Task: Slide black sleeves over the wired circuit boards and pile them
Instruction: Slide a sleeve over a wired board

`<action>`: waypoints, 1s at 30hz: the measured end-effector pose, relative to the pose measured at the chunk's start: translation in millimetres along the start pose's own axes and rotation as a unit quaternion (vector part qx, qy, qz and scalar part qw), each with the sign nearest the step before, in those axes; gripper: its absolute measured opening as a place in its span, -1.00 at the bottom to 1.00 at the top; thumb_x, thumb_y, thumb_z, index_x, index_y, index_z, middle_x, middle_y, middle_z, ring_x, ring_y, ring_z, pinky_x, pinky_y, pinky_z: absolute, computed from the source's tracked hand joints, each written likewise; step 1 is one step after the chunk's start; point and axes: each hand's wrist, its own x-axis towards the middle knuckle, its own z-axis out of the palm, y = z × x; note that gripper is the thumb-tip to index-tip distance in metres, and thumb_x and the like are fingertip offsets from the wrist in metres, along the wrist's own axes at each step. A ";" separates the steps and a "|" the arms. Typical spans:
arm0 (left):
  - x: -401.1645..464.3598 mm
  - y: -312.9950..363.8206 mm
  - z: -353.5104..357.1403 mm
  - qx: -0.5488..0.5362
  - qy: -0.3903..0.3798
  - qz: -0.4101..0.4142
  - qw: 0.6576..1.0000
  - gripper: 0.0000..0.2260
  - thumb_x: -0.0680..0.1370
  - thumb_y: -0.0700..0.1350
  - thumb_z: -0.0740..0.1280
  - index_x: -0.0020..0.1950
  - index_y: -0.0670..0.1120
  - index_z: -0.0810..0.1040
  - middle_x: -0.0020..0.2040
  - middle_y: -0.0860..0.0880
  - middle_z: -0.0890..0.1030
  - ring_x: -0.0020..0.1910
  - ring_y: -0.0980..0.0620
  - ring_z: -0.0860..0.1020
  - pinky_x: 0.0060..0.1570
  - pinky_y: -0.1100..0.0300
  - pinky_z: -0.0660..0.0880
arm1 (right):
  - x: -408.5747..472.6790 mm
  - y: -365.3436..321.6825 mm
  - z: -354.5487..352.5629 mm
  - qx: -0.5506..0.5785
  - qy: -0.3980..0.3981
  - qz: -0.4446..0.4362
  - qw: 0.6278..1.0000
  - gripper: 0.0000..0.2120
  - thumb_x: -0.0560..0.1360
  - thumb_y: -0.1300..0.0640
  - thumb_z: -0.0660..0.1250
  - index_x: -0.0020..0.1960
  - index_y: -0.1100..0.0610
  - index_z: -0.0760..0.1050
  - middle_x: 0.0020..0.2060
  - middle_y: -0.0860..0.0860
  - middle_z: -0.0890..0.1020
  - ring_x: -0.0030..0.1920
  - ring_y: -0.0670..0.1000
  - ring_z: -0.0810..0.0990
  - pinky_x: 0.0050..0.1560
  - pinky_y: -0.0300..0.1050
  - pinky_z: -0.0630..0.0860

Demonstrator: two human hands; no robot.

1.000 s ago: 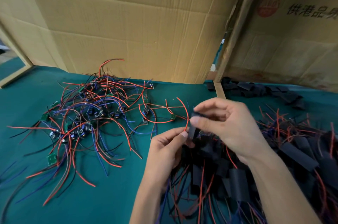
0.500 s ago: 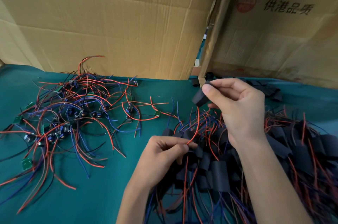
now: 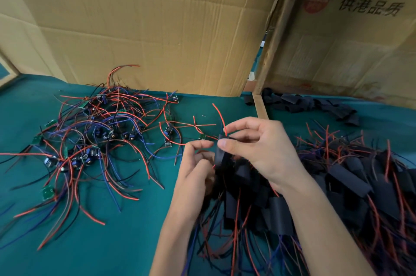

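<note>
Above the pile | black sleeve (image 3: 221,153) pinched by right hand (image 3: 258,149) fingers | left hand (image 3: 195,163) curled beside it

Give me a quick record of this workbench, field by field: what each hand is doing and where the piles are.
right hand: pinches a black sleeve
left hand: fingers curled at the sleeve's lower end; what they grip is hidden
bare boards: tangled pile, left on the green table
sleeved boards: pile at right, under the arms
empty sleeves: heap at the back right
backdrop: cardboard boxes
</note>
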 end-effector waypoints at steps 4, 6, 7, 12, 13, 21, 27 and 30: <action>-0.8 0.5 -1.0 -0.025 0.007 -0.007 1.000 -0.53 0.24 -0.25 0.12 0.14 -0.06 0.43 -0.15 -0.03 0.52 -0.50 0.09 0.24 -0.53 0.28 0.23 | -2.7 4.0 13.1 -0.031 -0.025 -0.006 0.999 -0.80 0.29 0.14 0.64 -0.13 0.04 0.69 -0.31 0.03 0.73 -0.33 -0.05 0.64 -0.20 -0.09 0.63; -0.8 0.2 -2.2 -0.032 -0.001 -0.022 0.999 -0.50 0.23 -0.27 0.13 0.16 -0.04 0.44 -0.06 -0.12 0.53 -0.45 0.03 0.28 -0.49 0.23 0.25 | -2.6 5.8 16.3 -0.044 -0.016 -0.016 0.999 -0.83 0.31 0.16 0.62 -0.15 0.03 0.69 -0.33 0.03 0.72 -0.36 -0.03 0.65 -0.21 -0.03 0.65; -0.6 0.4 -2.8 -0.036 -0.005 -0.026 0.999 -0.49 0.24 -0.28 0.14 0.17 -0.03 0.44 -0.03 -0.17 0.53 -0.41 0.01 0.31 -0.46 0.21 0.26 | -1.9 6.6 16.2 -0.039 -0.004 -0.020 0.999 -0.84 0.33 0.20 0.62 -0.16 0.05 0.69 -0.34 0.04 0.72 -0.38 -0.02 0.65 -0.25 -0.05 0.65; 2.5 -0.9 -3.7 -0.092 0.007 -0.004 0.996 -0.57 0.35 -0.32 0.38 0.20 -0.15 0.47 0.00 -0.10 0.63 -0.23 0.00 0.58 -0.20 0.20 0.56 | 3.2 7.0 2.3 0.062 0.100 -0.039 0.992 -0.82 0.38 0.33 0.59 -0.20 0.08 0.69 -0.32 0.07 0.73 -0.39 -0.04 0.64 -0.34 -0.25 0.56; 2.6 -1.6 -3.5 -0.091 0.016 0.001 0.996 -0.59 0.35 -0.33 0.47 0.17 -0.17 0.49 -0.04 -0.08 0.64 -0.18 0.00 0.60 -0.12 0.21 0.57 | 3.5 6.3 -0.3 0.081 0.114 -0.045 0.989 -0.81 0.39 0.33 0.58 -0.20 0.06 0.70 -0.31 0.05 0.74 -0.38 -0.05 0.65 -0.33 -0.26 0.56; -0.7 3.9 -2.7 -0.150 0.009 0.008 0.989 -0.82 0.36 -0.24 0.53 -0.06 -0.13 0.68 -0.13 -0.11 0.67 -0.23 0.04 0.62 -0.19 0.28 0.56 | 1.8 3.2 3.4 0.106 0.100 -0.053 0.988 -0.84 0.42 0.25 0.57 -0.14 0.00 0.71 -0.23 0.05 0.76 -0.26 -0.02 0.71 -0.24 -0.24 0.59; -3.2 7.7 -2.8 -0.230 -0.013 -0.020 0.973 -0.85 0.43 -0.32 0.41 -0.01 -0.20 0.63 -0.16 -0.16 0.64 -0.16 -0.08 0.69 -0.14 0.18 0.64 | -0.8 -0.9 2.5 0.158 0.050 -0.037 0.985 -0.90 0.43 0.24 0.55 -0.10 0.07 0.72 -0.18 0.11 0.75 -0.18 0.02 0.73 -0.20 -0.22 0.59; -3.9 9.5 -1.5 -0.260 -0.031 -0.052 0.964 -0.86 0.44 -0.31 0.38 -0.10 -0.12 0.68 -0.26 -0.10 0.63 -0.24 -0.03 0.69 -0.22 0.23 0.62 | -0.9 -0.5 3.7 0.184 0.039 -0.025 0.982 -0.90 0.43 0.26 0.55 -0.10 0.11 0.71 -0.19 0.10 0.74 -0.19 0.00 0.71 -0.21 -0.23 0.59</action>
